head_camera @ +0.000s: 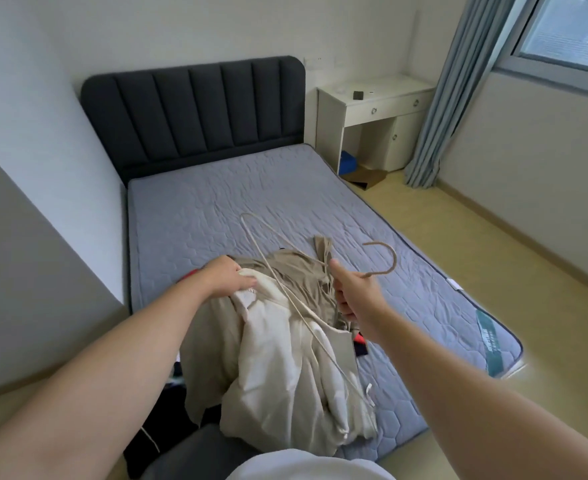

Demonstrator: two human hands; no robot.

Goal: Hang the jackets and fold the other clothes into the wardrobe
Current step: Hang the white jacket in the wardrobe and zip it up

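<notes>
My right hand [349, 294] gripped the hanger [393, 260] at its neck, its long axis running 11 to 5 o'clock over the jacket [278, 358] on the bed [216, 202]; my left hand [232, 277] pinched the collar at 9 o'clock.

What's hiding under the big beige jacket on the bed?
Under the beige jacket, dark clothes poke out at its left edge and a red-and-black piece at its right, all on the grey mattress. The jacket covers the rest, so anything else beneath cannot be seen.
</notes>
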